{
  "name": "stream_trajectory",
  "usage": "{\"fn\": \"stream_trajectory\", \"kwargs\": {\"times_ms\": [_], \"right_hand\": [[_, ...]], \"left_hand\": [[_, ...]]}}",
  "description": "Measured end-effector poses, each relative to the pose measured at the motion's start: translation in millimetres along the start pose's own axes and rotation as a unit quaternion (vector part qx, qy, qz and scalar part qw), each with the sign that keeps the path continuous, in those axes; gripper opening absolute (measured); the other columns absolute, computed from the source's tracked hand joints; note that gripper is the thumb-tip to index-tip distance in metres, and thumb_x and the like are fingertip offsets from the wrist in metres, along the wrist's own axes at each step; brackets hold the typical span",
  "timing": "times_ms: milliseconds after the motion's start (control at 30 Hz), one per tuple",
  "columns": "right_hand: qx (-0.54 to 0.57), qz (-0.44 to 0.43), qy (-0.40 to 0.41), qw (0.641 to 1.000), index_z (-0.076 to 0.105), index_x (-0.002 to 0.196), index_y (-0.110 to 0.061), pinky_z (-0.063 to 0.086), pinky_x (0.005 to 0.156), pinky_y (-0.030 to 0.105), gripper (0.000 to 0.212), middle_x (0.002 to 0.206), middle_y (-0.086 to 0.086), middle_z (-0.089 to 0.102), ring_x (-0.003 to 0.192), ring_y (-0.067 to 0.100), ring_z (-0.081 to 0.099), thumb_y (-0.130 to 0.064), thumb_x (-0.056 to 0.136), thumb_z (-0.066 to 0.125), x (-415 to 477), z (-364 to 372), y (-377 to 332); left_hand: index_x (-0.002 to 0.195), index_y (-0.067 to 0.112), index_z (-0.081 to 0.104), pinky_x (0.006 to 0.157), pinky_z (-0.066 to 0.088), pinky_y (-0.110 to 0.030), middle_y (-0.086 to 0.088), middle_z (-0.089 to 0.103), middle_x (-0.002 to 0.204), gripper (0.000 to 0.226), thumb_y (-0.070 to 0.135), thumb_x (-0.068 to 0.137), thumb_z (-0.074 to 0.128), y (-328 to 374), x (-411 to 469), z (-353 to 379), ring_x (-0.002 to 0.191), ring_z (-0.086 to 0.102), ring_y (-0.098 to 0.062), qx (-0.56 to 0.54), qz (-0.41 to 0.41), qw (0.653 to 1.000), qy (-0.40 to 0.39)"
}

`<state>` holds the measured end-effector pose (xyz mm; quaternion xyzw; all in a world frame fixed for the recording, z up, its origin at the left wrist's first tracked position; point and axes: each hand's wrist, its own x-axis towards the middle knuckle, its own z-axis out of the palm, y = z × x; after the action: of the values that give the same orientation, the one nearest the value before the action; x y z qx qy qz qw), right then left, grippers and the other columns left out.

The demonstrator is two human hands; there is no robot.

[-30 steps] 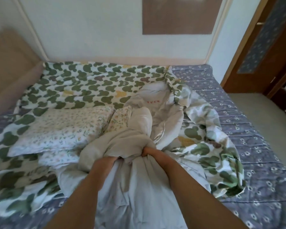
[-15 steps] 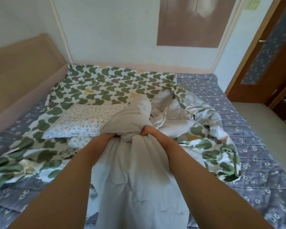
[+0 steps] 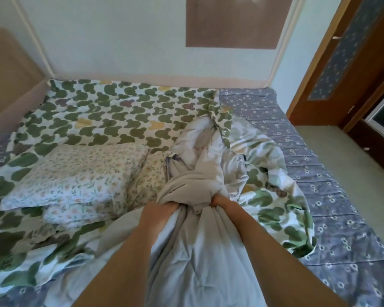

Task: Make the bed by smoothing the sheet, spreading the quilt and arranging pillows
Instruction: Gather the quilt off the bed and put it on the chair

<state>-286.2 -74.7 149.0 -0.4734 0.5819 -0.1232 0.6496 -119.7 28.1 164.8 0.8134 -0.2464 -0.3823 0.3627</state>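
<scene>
Room: pale wall [image 3: 124,41] behind our bed, wooden door [image 3: 353,85] at the right, padded headboard [image 3: 7,85] at the left.
Sheet [image 3: 333,196]: blue-grey, flowered, bare along the right side.
Quilt [image 3: 111,111]: green bear print, spread across the far half, its right part crumpled.
Pillows [image 3: 75,173]: flowered, overlapping on the quilt, left of centre.
Grey cloth [image 3: 193,187]: bunched mid-bed, running toward us.
Left hand [image 3: 157,214]: we grip the bunch, fingers curled into its folds.
Right hand [image 3: 225,206]: we grip it just beside, fingers curled tight.
</scene>
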Motion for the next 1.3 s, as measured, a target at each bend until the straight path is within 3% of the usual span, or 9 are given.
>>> {"fn": "stream_trajectory", "kwargs": {"times_ms": [100,233,467,633,800,933,1100,1200,1300], "right_hand": [[-0.001,0.014,0.018,1.000,0.067,0.094,-0.011,0.052,0.078,0.033,0.042,0.090,0.004,0.068,0.086,0.022,0.064,-0.036,0.059,0.070,43,-30,-2],[-0.025,0.007,0.067,0.997,0.059,0.116,-0.013,0.046,0.088,0.035,0.046,0.102,0.002,0.059,0.097,0.023,0.056,-0.037,0.078,0.070,132,-58,-14],[-0.198,-0.002,0.095,0.976,0.064,0.111,-0.006,0.049,0.087,0.038,0.061,0.108,0.014,0.065,0.101,0.033,0.060,-0.054,0.074,0.057,266,-61,-9],[-0.332,-0.038,0.067,0.940,0.061,0.109,-0.017,0.048,0.082,0.038,0.067,0.104,0.007,0.062,0.103,0.032,0.060,-0.067,0.068,0.043,352,-49,4],[-0.323,-0.037,0.062,0.944,0.025,0.140,-0.024,0.042,0.099,0.049,0.074,0.140,0.016,0.040,0.122,0.035,0.046,-0.037,0.080,0.065,415,-34,9],[-0.401,-0.038,0.036,0.914,-0.013,0.148,-0.038,0.038,0.101,0.053,0.095,0.155,0.016,0.005,0.130,0.041,0.037,-0.039,0.086,0.059,458,-24,20],[-0.400,-0.027,0.000,0.916,-0.022,0.147,-0.033,0.028,0.113,0.048,0.098,0.154,0.014,-0.029,0.144,0.037,0.015,-0.034,0.089,0.057,505,-22,24],[-0.393,0.013,-0.033,0.919,-0.029,0.145,-0.033,0.019,0.117,0.050,0.109,0.151,0.013,-0.035,0.146,0.037,0.001,-0.042,0.085,0.062,525,-23,27],[-0.359,0.047,-0.030,0.932,-0.036,0.142,-0.028,0.021,0.117,0.047,0.132,0.159,0.014,-0.010,0.145,0.035,0.011,-0.043,0.073,0.076,541,-23,30]], "left_hand": [[0.072,0.015,0.055,0.077,0.052,-0.039,-0.006,0.060,0.077,0.027,0.033,0.079,0.075,14,43,32,0.075,0.056,-0.023,-0.050,-0.035,0.998,-0.016],[0.068,0.013,0.051,0.062,0.034,-0.032,-0.006,0.048,0.063,0.033,0.035,0.080,0.073,36,113,74,0.063,0.044,-0.020,-0.012,-0.013,0.999,-0.045],[0.106,0.014,0.063,0.066,0.037,-0.028,-0.006,0.060,0.090,0.025,0.034,0.093,0.055,28,237,122,0.076,0.050,-0.020,0.228,0.072,0.969,-0.057],[0.129,0.021,0.052,0.089,0.047,-0.035,-0.004,0.060,0.124,0.040,0.039,0.093,0.048,-1,329,148,0.108,0.059,-0.025,0.324,0.072,0.941,-0.065],[0.132,0.029,0.041,0.095,0.047,-0.045,-0.006,0.052,0.129,0.077,0.073,0.069,0.038,-40,418,170,0.115,0.052,-0.031,0.428,0.059,0.899,-0.078],[0.150,0.027,0.003,0.113,0.022,-0.048,-0.011,0.018,0.154,0.129,0.091,0.045,0.043,-62,458,188,0.137,0.021,-0.037,0.425,0.024,0.898,-0.113],[0.147,0.033,-0.025,0.118,0.012,-0.051,-0.011,-0.022,0.156,0.142,0.063,0.057,0.081,-70,477,189,0.146,-0.005,-0.036,0.309,-0.093,0.936,-0.143],[0.145,0.033,-0.030,0.119,0.011,-0.049,-0.015,-0.020,0.157,0.147,0.062,0.055,0.082,-85,491,193,0.146,-0.005,-0.036,0.297,-0.110,0.939,-0.135],[0.146,0.025,-0.029,0.117,0.022,-0.043,-0.015,0.002,0.160,0.151,0.063,0.051,0.082,-94,503,196,0.146,0.013,-0.034,0.263,-0.115,0.948,-0.136]]}}
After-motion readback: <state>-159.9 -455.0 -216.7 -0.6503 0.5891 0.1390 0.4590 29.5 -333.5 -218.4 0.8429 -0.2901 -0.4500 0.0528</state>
